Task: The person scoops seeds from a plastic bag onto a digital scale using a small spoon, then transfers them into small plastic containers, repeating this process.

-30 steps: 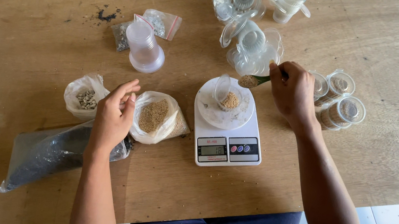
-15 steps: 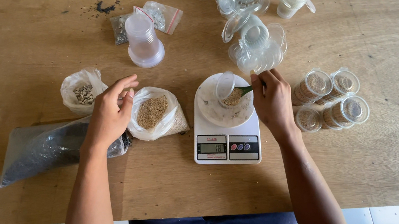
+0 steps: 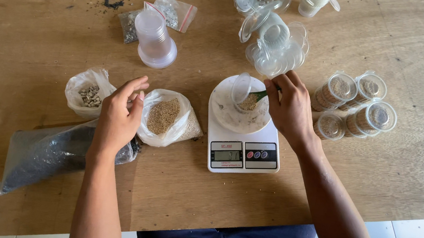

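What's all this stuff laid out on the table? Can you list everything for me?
Kitchen scale: one, white, centre of wooden table.
Small cup: one, clear, on the scale, holding tan grains.
Spoon: one, green, tip in the cup.
Open bags: two, clear; pale seeds, tan grains.
Dark bag: one, front left.
Small zip bags: two or so, far side.
Upturned cup stack: clear.
Filled lidded cups: four, right.
Empty cups: a clear pile.
Left hand: at the bags.
Right hand: holds the spoon.
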